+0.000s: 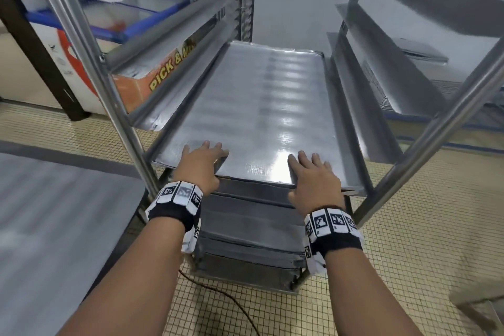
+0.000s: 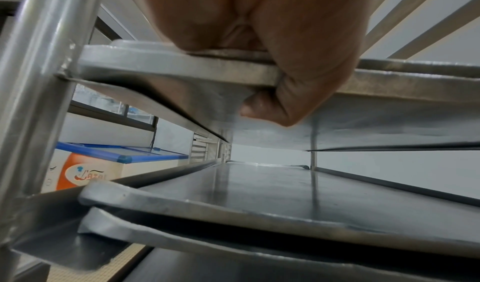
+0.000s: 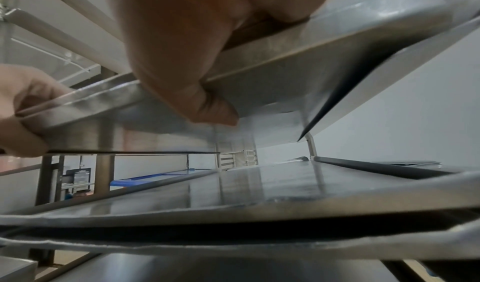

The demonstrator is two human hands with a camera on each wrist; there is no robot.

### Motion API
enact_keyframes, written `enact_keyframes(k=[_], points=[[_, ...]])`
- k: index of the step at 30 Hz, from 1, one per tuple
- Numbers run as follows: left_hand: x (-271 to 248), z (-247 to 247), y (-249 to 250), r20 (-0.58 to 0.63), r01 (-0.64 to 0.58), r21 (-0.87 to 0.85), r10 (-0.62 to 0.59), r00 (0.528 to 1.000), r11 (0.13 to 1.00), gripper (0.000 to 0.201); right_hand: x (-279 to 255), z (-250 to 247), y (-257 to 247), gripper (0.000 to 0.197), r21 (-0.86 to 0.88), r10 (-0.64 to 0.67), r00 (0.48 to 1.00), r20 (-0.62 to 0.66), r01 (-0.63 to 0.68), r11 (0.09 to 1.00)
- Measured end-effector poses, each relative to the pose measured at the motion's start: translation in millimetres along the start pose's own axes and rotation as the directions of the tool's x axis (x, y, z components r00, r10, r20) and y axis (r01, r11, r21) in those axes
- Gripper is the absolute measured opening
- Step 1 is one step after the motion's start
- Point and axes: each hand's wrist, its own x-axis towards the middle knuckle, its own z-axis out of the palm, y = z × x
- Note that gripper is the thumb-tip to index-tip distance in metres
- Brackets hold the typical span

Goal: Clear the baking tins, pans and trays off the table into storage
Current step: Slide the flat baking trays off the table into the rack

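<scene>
A large flat steel baking tray (image 1: 261, 106) lies on the side rails of a metal rack (image 1: 128, 128), its near edge still sticking out toward me. My left hand (image 1: 203, 162) grips the tray's near left edge, fingers flat on top and thumb (image 2: 262, 105) curled beneath. My right hand (image 1: 313, 174) grips the near right edge the same way, thumb (image 3: 213, 110) under the tray (image 3: 285, 75). Several more trays (image 1: 251, 229) sit on lower rails of the rack, seen close below in the wrist views (image 2: 285, 200).
Empty rails (image 1: 387, 68) run up both sides of the rack. A steel table top (image 1: 54, 226) is at lower left. A chest freezer (image 1: 109, 22) and an orange box (image 1: 152, 76) stand behind left. A black cable (image 1: 231, 305) lies on the tiled floor.
</scene>
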Motion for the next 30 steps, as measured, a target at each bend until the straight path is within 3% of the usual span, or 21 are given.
enact_keyframes(k=[7,13,18,23,26,30], points=[[15,0,-2,-0.039,-0.018,0.056,0.021,0.999,0.998,0.071,18,12,5,0.073,0.005,-0.008,0.999,-0.042,0.008,1.0],[11,-1,-3,-0.003,-0.022,0.117,0.023,1.0,0.993,0.069,22,14,-1,0.07,-0.033,0.03,0.998,-0.059,-0.032,0.999],[-22,5,0,-0.002,-0.037,0.197,0.038,0.999,0.98,0.074,5,7,-26,0.073,0.025,0.208,0.978,-0.025,-0.207,0.978],[-74,10,-20,-0.073,-0.087,0.084,0.093,0.993,0.993,0.068,-26,1,-61,0.066,0.06,0.179,0.983,-0.043,-0.176,0.983],[-103,11,-37,-0.076,-0.035,0.057,0.04,0.996,0.998,0.058,-44,-5,-87,0.068,0.114,0.135,0.989,-0.059,-0.128,0.985],[-143,19,-75,-0.096,0.154,-0.061,-0.16,0.982,0.986,0.054,-60,-3,-132,0.064,0.221,-0.02,1.0,-0.02,0.024,0.975]])
